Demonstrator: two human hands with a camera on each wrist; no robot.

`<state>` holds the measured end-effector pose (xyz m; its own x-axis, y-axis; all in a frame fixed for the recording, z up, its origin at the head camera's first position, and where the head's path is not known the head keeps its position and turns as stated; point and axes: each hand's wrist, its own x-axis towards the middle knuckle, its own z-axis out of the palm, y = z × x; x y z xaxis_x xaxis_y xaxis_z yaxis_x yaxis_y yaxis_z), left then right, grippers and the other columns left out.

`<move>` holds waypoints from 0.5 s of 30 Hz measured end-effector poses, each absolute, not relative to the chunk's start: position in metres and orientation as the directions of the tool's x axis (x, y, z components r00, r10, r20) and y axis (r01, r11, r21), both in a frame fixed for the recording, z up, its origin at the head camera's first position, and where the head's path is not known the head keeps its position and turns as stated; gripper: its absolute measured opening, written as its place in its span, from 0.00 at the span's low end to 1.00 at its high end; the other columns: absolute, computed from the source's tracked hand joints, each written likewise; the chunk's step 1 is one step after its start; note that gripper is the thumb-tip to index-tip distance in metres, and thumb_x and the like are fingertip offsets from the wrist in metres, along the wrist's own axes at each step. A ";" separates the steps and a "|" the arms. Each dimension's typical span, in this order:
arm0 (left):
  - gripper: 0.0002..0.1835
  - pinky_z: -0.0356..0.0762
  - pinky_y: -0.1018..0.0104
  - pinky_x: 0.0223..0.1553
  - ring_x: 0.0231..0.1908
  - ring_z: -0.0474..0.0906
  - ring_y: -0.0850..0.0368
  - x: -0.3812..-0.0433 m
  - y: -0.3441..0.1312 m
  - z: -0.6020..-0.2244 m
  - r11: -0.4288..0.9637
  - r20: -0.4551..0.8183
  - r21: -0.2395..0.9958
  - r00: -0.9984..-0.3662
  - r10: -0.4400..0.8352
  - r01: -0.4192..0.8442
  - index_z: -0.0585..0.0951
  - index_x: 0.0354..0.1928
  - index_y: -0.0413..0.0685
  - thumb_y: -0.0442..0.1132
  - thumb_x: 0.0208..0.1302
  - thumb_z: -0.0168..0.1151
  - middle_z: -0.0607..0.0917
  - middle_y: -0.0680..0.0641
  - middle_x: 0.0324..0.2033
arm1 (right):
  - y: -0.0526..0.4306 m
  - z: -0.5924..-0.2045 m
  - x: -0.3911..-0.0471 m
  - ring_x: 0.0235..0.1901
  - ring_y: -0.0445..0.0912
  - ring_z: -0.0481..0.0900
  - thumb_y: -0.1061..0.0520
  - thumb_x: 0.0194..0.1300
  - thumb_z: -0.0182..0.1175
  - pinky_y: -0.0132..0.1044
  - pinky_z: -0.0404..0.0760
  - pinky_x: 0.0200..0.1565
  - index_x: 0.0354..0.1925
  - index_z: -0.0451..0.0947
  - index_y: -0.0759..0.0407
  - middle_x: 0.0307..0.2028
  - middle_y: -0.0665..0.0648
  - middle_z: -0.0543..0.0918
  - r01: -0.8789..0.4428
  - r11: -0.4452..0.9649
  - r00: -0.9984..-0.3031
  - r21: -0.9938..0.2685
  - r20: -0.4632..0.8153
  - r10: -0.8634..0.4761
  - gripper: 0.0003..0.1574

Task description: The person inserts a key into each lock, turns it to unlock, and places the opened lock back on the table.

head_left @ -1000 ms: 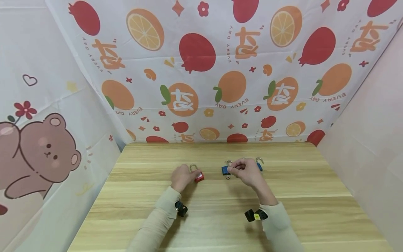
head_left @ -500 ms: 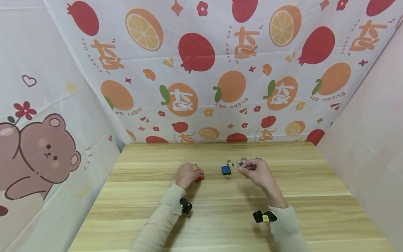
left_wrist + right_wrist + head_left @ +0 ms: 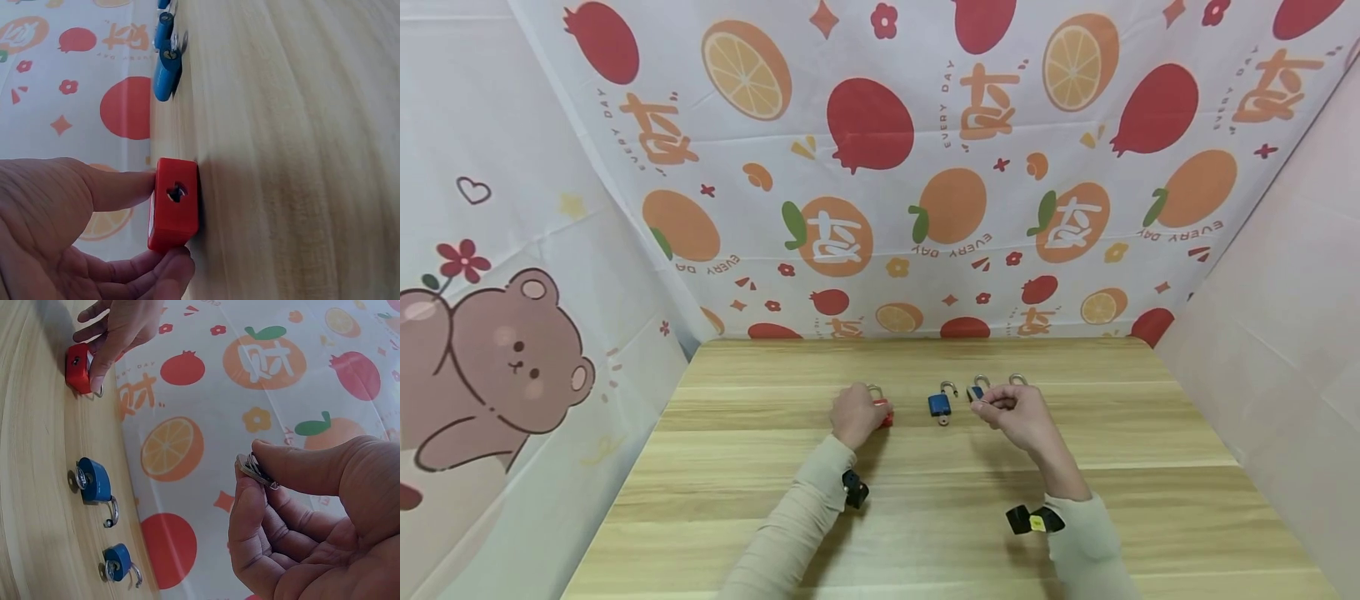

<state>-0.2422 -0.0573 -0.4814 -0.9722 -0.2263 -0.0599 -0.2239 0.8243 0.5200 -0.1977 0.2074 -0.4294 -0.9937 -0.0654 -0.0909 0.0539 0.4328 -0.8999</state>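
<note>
My left hand (image 3: 856, 417) grips a red padlock (image 3: 177, 200) between thumb and fingers, at the left of the row of locks. Its keyhole side faces the left wrist camera, and nothing is in the hole. My right hand (image 3: 1019, 417) pinches a small metal key (image 3: 253, 470) with a split ring between thumb and forefinger. In the head view that hand is in front of the blue padlocks on the right. One blue padlock (image 3: 939, 405) lies between the hands, its shackle swung open and a key in its bottom. A second blue padlock (image 3: 117, 561) likewise carries a key and ring.
A third shackle (image 3: 1017, 379) shows behind my right hand, its body hidden. The locks lie on a wood-grain table (image 3: 910, 517) near its back edge. A fruit-print cloth (image 3: 880, 208) hangs behind, with pale cloth walls at both sides.
My right hand has moved to the right with the key, uncovering the nearer blue padlock. My left hand has shifted slightly to the right along with the red padlock.
</note>
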 end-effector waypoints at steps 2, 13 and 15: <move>0.22 0.67 0.60 0.18 0.20 0.72 0.52 -0.243 -0.055 -0.482 0.821 -0.058 0.526 -0.972 -0.227 -0.223 0.74 0.15 0.49 0.51 0.55 0.75 0.78 0.48 0.19 | 0.208 -0.430 -0.198 0.30 0.45 0.79 0.56 0.67 0.67 0.35 0.79 0.33 0.40 0.84 0.63 0.31 0.54 0.84 0.059 0.428 -0.994 -0.902 -0.093 -0.061 0.10; 0.21 0.68 0.60 0.19 0.21 0.75 0.51 -0.245 -0.051 -0.485 0.802 -0.026 0.566 -0.977 -0.213 -0.190 0.77 0.19 0.47 0.49 0.53 0.78 0.80 0.47 0.20 | 0.208 -0.430 -0.196 0.29 0.43 0.79 0.57 0.67 0.68 0.34 0.79 0.32 0.39 0.83 0.64 0.30 0.54 0.86 0.039 0.429 -0.995 -0.902 -0.075 -0.066 0.10; 0.21 0.67 0.60 0.19 0.21 0.75 0.51 -0.246 -0.051 -0.485 0.794 -0.021 0.578 -0.976 -0.216 -0.188 0.76 0.19 0.47 0.49 0.52 0.79 0.80 0.48 0.20 | 0.209 -0.430 -0.195 0.29 0.43 0.79 0.56 0.67 0.68 0.34 0.79 0.32 0.39 0.84 0.64 0.30 0.54 0.86 0.041 0.435 -0.995 -0.899 -0.076 -0.063 0.11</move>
